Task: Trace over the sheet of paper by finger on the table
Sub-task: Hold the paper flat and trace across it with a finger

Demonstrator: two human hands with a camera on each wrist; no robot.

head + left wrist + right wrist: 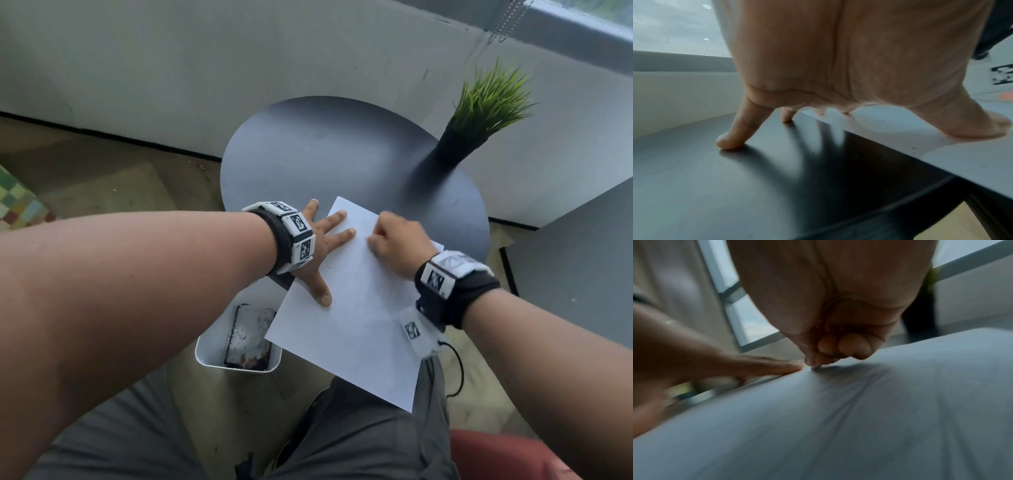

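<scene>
Two hands rest on one white sheet of paper (359, 308) lying slantwise across the near edge of a round dark table (325, 154) in the middle of the head view, its lower corner hanging past the rim over the person's grey-clad lap. The left hand (318, 246) lies flat and spread at the sheet's left edge, fingers straight: the thumb (322, 294) and two fingers press on the paper, while the outer two fingertips sit on the bare tabletop, as the left wrist view shows (729, 142). It grips nothing.

The right hand (397, 243) is on the upper part of the sheet, just right of the left fingertips. Its fingers are curled into the palm; the right wrist view, which is blurred, shows one fingertip (813, 365) touching the paper close to the left hand's finger. It holds nothing that can be seen.

Toward the upper right of the head view, a green grass-like plant in a dark pot (479, 116) stands on the far side of the table, well apart from the sheet. Lower centre-left, under the table edge, a white bin (239, 342) sits on the floor.
</scene>
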